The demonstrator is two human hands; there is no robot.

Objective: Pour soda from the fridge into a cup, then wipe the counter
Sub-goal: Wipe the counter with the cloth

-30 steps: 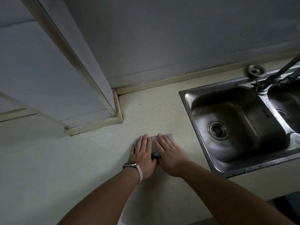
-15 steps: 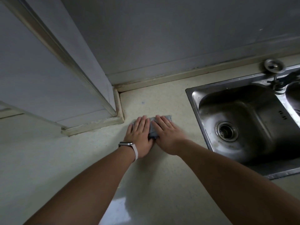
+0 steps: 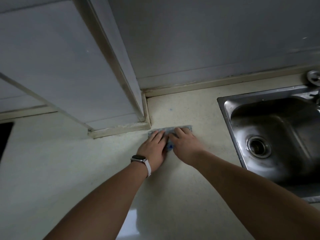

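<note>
The grey cloth lies flat on the bench to the left of the sink, and over the last second it has been pushed away from the person and a little further from the sink. Its far-left corner now sits just beside the foot of the wall column. Both hands press it down side by side, the left hand on the half away from the sink and the right hand on the half nearer it. The fingers are straight and close together, flat on the fabric rather than curled round it. This reads as a forward wiping stroke, so the task looks to be in its last part. No cup or soda shows here, so whether the pour is done cannot be told. Beyond the cloth, level with the sink's back-left corner, a small blue speck sits on the bench, and the stroke has not reached it. The column's foot and the back wall strip box the cloth in, leaving little room to push on except into the bay between column and sink. The left wrist wears a watch. Far to the left of the sink a dark panel sits at the frame's edge.
</note>
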